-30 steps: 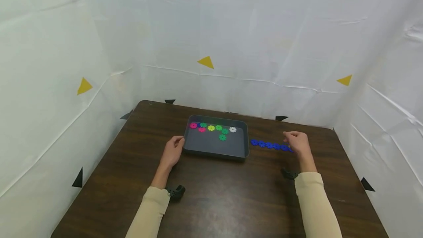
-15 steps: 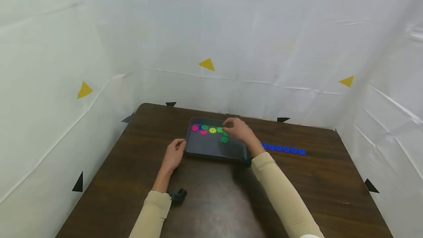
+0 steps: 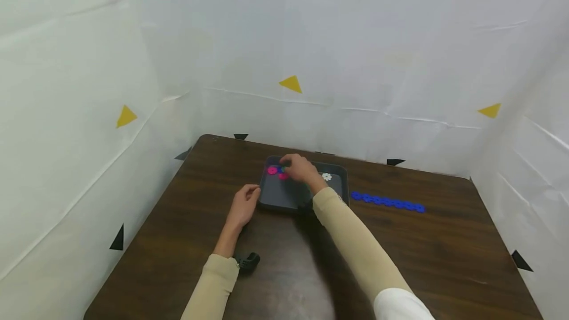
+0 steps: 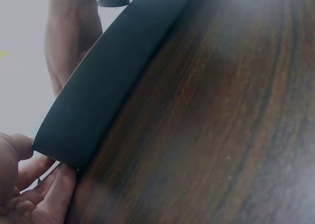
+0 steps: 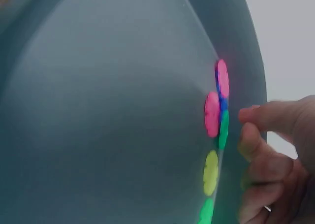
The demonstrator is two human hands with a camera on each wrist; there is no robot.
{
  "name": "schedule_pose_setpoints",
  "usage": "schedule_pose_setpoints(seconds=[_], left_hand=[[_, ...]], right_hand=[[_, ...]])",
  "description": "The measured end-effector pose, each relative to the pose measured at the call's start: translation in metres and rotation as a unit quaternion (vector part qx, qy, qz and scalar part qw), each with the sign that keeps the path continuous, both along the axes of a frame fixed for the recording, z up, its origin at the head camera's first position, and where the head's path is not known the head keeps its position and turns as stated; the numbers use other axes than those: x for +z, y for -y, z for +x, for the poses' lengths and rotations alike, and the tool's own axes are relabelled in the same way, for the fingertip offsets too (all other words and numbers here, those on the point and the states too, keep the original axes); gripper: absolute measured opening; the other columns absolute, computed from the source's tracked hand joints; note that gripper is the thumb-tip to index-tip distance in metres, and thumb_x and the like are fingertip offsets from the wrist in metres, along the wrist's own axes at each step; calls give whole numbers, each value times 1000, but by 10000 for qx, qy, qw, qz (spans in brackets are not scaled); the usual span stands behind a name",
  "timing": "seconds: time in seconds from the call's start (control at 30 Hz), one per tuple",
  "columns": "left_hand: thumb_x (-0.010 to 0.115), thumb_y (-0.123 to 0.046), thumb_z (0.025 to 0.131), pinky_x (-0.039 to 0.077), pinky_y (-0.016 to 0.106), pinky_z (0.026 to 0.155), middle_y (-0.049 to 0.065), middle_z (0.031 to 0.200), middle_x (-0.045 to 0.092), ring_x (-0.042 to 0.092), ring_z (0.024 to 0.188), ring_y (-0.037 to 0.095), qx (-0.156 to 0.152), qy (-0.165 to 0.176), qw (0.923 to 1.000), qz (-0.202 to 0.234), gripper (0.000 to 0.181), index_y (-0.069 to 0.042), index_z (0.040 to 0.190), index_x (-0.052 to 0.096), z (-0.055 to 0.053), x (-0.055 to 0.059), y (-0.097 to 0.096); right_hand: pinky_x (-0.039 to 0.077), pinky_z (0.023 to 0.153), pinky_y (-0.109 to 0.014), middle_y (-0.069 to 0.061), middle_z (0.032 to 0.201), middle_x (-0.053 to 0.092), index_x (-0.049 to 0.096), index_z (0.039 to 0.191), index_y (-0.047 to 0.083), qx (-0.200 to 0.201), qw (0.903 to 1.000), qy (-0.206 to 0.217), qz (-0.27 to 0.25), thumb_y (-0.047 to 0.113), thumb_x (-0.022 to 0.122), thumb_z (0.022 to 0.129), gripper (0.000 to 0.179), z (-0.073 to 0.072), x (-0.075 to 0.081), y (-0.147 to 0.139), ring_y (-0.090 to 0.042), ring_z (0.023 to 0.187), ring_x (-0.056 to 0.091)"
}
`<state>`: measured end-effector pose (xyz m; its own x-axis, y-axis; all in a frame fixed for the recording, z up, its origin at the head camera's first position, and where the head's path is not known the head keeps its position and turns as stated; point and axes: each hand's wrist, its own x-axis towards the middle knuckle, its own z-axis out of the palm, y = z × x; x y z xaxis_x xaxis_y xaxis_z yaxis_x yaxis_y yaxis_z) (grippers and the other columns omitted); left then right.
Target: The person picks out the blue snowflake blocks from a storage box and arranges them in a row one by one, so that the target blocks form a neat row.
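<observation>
A shallow dark grey tray (image 3: 282, 194) holds several flower-shaped plastic discs along its far side. My left hand (image 3: 242, 206) grips the tray's near left corner, thumb and fingers against its wall in the left wrist view. Over the tray's far left part is my right hand (image 3: 300, 168), its fingers loosely bent and nothing between them. Close to its fingertips in the right wrist view lie a green disc (image 5: 224, 130), a blue disc (image 5: 224, 103) and two pink discs (image 5: 211, 114). A yellow disc (image 5: 210, 173) sits nearby. The hand hides some discs in the head view.
A row of several blue flower discs (image 3: 387, 202) lies on the brown table (image 3: 284, 270), right of the tray. One white disc (image 3: 327, 177) rests in the tray's far right part. White sheeting (image 3: 346, 53) stands behind the table and at both sides.
My right hand has moved left from the right end of the blue row to above the tray's far left part. My left hand stays at the corner. The head view has shifted slightly.
</observation>
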<state>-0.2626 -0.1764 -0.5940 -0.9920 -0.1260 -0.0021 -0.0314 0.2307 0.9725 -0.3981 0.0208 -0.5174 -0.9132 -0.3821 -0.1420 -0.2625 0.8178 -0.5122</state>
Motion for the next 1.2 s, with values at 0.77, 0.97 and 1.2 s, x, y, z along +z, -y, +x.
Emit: schedule_pose_setpoints(seconds=[0.77, 0.97, 1.2], left_hand=[[56, -31, 114, 51, 59, 113, 20, 145, 66, 62, 137, 38, -114, -63, 9998, -117, 40, -4, 143, 64, 9, 2, -14], [57, -32, 113, 51, 59, 114, 20, 145, 66, 62, 136, 38, -108, -48, 9999, -76, 41, -4, 143, 64, 12, 6, -14], [57, -33, 113, 52, 59, 112, 20, 144, 66, 62, 135, 37, -151, -40, 9998, -107, 42, -4, 144, 63, 13, 3, -14]], right_hand=[[60, 97, -53, -7, 123, 78, 78, 128, 14, 15, 9911, -542, 1213, 26, 71, 104, 28, 2, 8, 0, -26, 102, 71], [62, 85, -48, -5, 118, 77, 78, 126, 17, -69, 9910, -854, 1030, 28, 67, 107, 25, 6, 10, -5, -23, 92, 70], [59, 72, -43, -4, 123, 75, 75, 123, 19, -396, 9958, -791, 216, 31, 62, 110, 22, 19, 11, -24, -22, 85, 68]])
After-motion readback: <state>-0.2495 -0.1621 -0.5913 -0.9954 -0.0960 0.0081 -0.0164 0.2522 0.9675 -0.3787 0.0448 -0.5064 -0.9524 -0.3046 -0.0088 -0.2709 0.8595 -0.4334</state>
